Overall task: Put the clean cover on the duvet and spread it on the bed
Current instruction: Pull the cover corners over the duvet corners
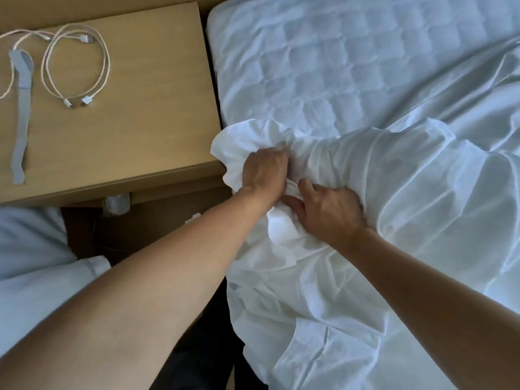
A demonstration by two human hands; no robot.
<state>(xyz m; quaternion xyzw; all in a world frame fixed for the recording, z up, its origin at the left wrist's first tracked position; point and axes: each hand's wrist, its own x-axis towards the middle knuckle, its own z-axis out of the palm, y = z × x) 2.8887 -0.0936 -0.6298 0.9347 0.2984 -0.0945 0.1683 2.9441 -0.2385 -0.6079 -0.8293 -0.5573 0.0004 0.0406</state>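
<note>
Both hands on the bunched white cover (394, 198), at the bed (323, 66) corner beside the desk (140, 122).
Left hand (264, 171): fingers curled into a gathered wad of cover. Right hand (330, 211): fingers clamped on fabric just beside it. The cover lies crumpled over the quilted mattress. The desk carries white cables (76, 66) and a grey strap (21, 116).

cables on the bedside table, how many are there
2. One coiled cable lies in a loop on the bedside table. A second cable lies left of it, by the grey strip, and runs out of frame, so more may be hidden.
</note>
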